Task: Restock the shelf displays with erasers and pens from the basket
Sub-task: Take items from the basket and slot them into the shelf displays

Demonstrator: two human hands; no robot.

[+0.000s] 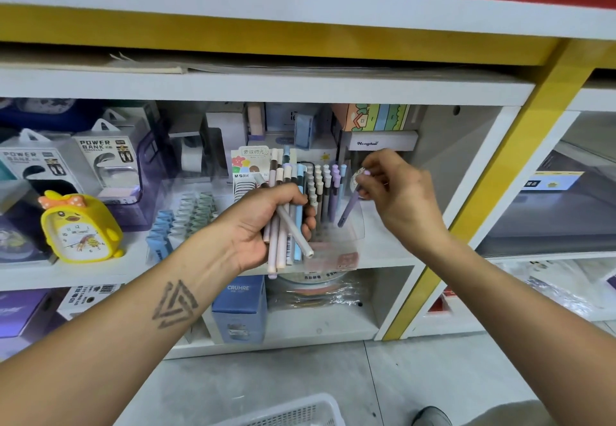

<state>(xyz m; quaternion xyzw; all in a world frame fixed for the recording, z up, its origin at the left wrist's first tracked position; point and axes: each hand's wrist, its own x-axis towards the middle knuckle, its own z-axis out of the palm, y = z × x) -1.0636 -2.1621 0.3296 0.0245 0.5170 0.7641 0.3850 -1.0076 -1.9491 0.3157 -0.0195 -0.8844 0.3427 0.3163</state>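
My left hand [266, 225] grips a bundle of several pastel pens [286, 212], pink, cream, blue and grey, in front of the middle shelf. My right hand [396, 189] pinches the top of a single purple pen [348, 207], which hangs tip-down over the clear plastic pen display [336, 225] on the shelf. Rows of capped pens [325, 189] stand upright in that display, just behind my left fingers. A corner of the white mesh basket [300, 412] shows at the bottom edge, on the floor.
A yellow duck alarm clock [80, 229] and power bank boxes [106, 159] stand at the left of the shelf. Folded clips in blue and green [186, 215] lie left of the pen display. A blue carton [240, 309] sits on the lower shelf. A yellow post [483, 192] bounds the bay.
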